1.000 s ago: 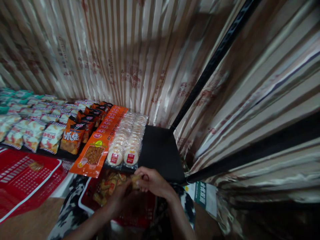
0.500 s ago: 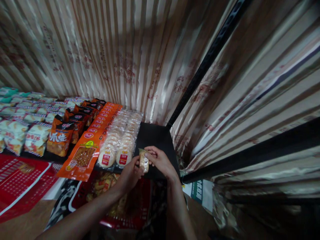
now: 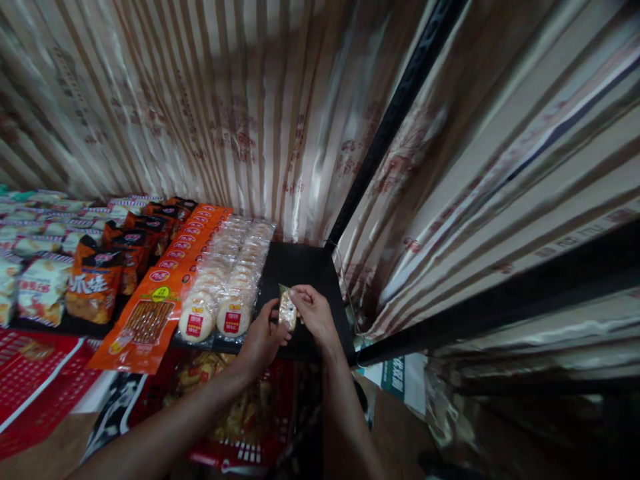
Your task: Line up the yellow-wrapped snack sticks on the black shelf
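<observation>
Forearms reach over a red basket [image 3: 235, 427] of snacks. Left hand [image 3: 261, 339] and right hand [image 3: 314, 315] meet just above the shelf's front edge. The fingertips [image 3: 299, 297] of each pinch a side edge of a snack packet [image 3: 287, 311], held upright between them. A light, even grip on both seams looks best, keeping the packet square to the rice-cracker packs [image 3: 225, 300] just left. Beyond lies the bare black shelf [image 3: 305, 263].
</observation>
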Tool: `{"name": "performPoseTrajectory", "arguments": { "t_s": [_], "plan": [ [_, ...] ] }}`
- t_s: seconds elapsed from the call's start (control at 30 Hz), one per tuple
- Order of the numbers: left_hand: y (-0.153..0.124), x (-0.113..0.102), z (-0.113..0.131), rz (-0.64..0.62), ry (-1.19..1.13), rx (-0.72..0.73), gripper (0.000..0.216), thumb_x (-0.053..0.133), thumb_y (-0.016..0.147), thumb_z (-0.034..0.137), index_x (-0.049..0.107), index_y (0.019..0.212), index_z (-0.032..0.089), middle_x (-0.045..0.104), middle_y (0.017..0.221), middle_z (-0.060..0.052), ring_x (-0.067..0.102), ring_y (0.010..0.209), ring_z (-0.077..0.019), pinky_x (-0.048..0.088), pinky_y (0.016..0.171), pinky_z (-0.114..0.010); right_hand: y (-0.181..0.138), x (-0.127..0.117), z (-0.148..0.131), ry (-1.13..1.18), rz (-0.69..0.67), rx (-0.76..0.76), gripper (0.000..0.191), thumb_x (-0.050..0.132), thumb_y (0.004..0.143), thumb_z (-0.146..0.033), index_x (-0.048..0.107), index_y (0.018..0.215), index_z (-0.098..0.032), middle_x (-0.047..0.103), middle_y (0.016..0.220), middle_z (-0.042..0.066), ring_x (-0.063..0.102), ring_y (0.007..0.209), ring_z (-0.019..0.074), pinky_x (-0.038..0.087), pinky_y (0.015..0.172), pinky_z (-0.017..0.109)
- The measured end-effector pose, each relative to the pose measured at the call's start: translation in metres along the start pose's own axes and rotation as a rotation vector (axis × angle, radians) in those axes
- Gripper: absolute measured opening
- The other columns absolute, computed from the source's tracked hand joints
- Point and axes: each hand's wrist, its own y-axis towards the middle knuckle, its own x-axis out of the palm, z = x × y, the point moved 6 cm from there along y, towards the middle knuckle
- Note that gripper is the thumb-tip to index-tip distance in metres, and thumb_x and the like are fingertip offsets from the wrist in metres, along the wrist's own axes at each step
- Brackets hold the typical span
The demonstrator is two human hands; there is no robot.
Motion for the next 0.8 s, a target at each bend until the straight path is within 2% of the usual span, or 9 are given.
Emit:
{"name": "performPoseTrajectory", "arguments": {
  "t_s": [0.1,0.23,0.5,0.67,0.8],
  "plan": [
    [0.001,0.0,0.0,0.012,0.034,0.025,0.054,0.051,0.078,0.019,0.033,0.129,0.013,0.054,0.108,-0.011,0.059,0.062,-0.0074,0.05,0.052,-0.02,0.001,-0.005,0.002,-0.016,0.062,-0.018,0.037,0.063,0.066,-0.051,0.058,0.079,-0.016,0.055,0.059,-0.004,0.046,0.045,0.0064,0.032,0.037,0.016],
    [0.003,-0.001,0.005,0.043,0.129,0.106,0.05,0.051,0.079,0.021,0.039,0.127,0.015,0.054,0.114,-0.011,0.059,0.069,-0.0093,0.053,0.061,-0.024,0.005,-0.011,0.007,-0.037,0.127,-0.013,0.038,0.062,0.068,-0.052,0.057,0.078,-0.016,0.055,0.058,-0.004,0.045,0.042,0.0059,0.031,0.034,0.016],
    [0.004,-0.002,0.002,0.083,0.134,0.219,0.046,0.05,0.08,0.019,0.042,0.126,0.018,0.049,0.126,-0.011,0.058,0.096,-0.0174,0.053,0.075,-0.029,0.011,-0.011,0.006,0.014,0.165,-0.037,0.039,0.062,0.067,-0.054,0.057,0.078,-0.016,0.055,0.058,-0.004,0.045,0.041,0.0055,0.034,0.034,0.015],
    [0.001,-0.005,0.009,0.121,0.21,0.305,0.049,0.05,0.077,0.012,0.044,0.125,0.019,0.049,0.126,-0.01,0.051,0.109,-0.0203,0.047,0.089,-0.036,0.012,-0.01,0.005,0.033,0.164,-0.056,0.039,0.062,0.067,-0.053,0.057,0.078,-0.015,0.054,0.057,-0.004,0.045,0.041,0.0054,0.034,0.034,0.015],
    [-0.002,-0.003,0.019,0.127,0.292,0.323,0.051,0.049,0.075,0.009,0.044,0.124,0.018,0.048,0.125,-0.01,0.049,0.111,-0.0202,0.047,0.086,-0.034,0.013,-0.009,0.006,0.05,0.162,-0.063,0.038,0.061,0.069,-0.052,0.056,0.078,-0.015,0.053,0.056,-0.005,0.045,0.04,0.0047,0.035,0.033,0.014]
  ]
}}
